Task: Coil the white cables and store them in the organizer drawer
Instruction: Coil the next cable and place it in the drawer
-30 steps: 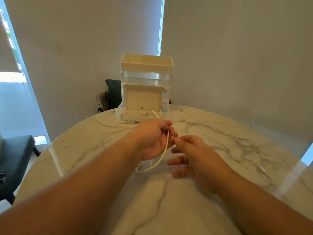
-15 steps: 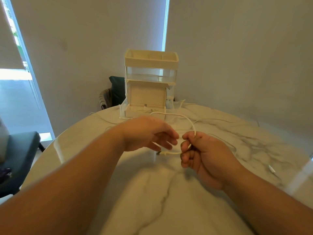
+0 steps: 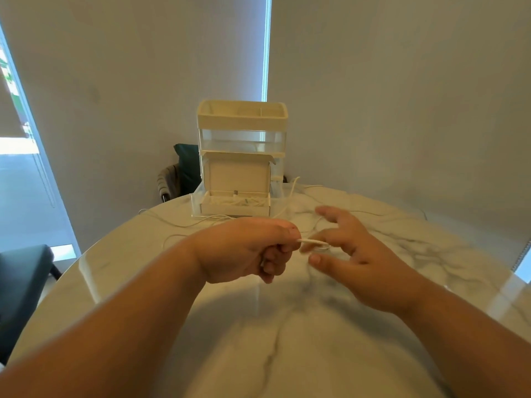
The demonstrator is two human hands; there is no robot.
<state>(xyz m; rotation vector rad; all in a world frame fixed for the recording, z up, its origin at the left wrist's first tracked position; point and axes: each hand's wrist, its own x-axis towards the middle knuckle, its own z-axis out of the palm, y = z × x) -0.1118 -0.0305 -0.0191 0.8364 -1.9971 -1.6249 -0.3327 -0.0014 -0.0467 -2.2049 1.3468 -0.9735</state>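
Observation:
My left hand (image 3: 253, 249) is curled and pinches a white cable (image 3: 311, 242) above the middle of the marble table. My right hand (image 3: 349, 254) is beside it with fingers spread, its thumb and a fingertip close to the cable's short loop; whether they pinch it is unclear. A cream organizer (image 3: 242, 156) stands at the table's far edge. Its bottom drawer (image 3: 234, 203) is pulled out toward me and holds coiled white cables. More white cable (image 3: 290, 193) trails on the table to the right of the drawer.
Thin loose cables (image 3: 178, 222) lie on the round marble table (image 3: 287, 340) left of the organizer. A dark chair (image 3: 184, 168) stands behind the table and a black seat (image 3: 20, 280) at the left edge. Grey walls rise behind.
My right hand has opened from a curled grip on the cable to spread fingers. My left hand has closed and now pinches the cable. The large loop has shrunk to a short one between the hands.

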